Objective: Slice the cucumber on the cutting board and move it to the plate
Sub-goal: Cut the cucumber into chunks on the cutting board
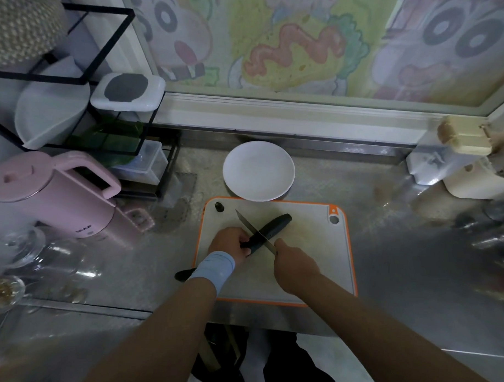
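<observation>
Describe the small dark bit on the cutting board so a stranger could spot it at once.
Find the orange-rimmed cutting board on the steel counter, on the near side of the white plate. At its far left corner lies the small dark bit, alone, well clear of the long cucumber under the knife.

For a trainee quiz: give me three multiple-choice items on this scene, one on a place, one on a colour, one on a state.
1. Where is the plate? A) mid-board B) behind the cutting board C) in a sink
2. The board's rim colour? A) blue B) orange C) black
3. The left hand? A) holds the cucumber B) lies flat C) lifts the plate
B: it sits past the board's far edge. B: orange border. A: it grips the cucumber while the right hand holds the knife.
</observation>
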Tool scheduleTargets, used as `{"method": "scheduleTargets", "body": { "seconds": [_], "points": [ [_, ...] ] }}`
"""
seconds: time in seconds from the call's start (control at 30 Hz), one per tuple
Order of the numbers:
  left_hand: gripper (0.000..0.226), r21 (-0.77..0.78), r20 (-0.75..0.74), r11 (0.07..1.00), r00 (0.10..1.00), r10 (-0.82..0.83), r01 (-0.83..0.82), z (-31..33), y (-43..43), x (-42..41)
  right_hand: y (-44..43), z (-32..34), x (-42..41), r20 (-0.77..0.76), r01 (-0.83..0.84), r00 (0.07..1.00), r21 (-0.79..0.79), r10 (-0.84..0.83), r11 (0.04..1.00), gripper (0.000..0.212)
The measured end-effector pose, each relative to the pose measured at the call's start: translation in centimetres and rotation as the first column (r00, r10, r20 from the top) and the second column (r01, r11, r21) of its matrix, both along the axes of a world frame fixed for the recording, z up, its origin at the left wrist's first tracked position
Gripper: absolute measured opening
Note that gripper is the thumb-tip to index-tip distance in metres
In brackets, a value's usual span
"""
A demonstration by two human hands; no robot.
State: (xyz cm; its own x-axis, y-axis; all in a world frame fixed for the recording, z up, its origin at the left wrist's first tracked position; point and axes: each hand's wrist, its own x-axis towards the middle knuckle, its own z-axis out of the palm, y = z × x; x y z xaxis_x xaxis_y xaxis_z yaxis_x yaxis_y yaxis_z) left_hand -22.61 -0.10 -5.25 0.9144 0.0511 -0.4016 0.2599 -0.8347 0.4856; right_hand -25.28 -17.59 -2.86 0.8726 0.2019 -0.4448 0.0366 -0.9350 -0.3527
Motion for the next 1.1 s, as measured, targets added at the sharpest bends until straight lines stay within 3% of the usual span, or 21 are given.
{"method": "scheduleTargets", "body": {
  "seconds": [0.37, 0.57, 0.7, 0.8, 1.1],
  "points": [
    [0.026, -0.062, 0.002, 0.997, 0.999, 0.038, -0.038, -0.3, 0.4, -0.1, 0.0, -2.7, -0.3, -0.033, 0.035, 0.999, 0.052, -0.034, 0.998, 0.014],
    [0.033, -0.080, -0.002, 0.996, 1.000, -0.027, 0.026, 0.6, 1.6, -1.4, 0.9, -1.6, 0.7, -0.052, 0.014, 0.999, 0.077, -0.010, 0.997, 0.006],
    [0.045, 0.059, -0.073, 0.993, 0.993, -0.098, 0.102, 0.2, 4.8, -3.3, 0.7, -0.9, 0.8, -0.019, 0.067, 0.998, 0.091, -0.065, 0.994, 0.015],
    [0.027, 0.085, -0.136, 0.986, 0.982, -0.130, 0.142, 0.5, 6.0, -3.8, 0.7, 0.1, 1.0, 0.026, 0.062, 0.998, 0.123, -0.066, 0.990, 0.016],
    [0.038, 0.013, -0.113, 0.996, 0.990, -0.081, 0.083, 0.6, 3.3, -3.5, 1.7, 1.9, -0.1, 0.064, -0.010, 0.998, 0.145, 0.000, 0.989, 0.014]
  ]
}}
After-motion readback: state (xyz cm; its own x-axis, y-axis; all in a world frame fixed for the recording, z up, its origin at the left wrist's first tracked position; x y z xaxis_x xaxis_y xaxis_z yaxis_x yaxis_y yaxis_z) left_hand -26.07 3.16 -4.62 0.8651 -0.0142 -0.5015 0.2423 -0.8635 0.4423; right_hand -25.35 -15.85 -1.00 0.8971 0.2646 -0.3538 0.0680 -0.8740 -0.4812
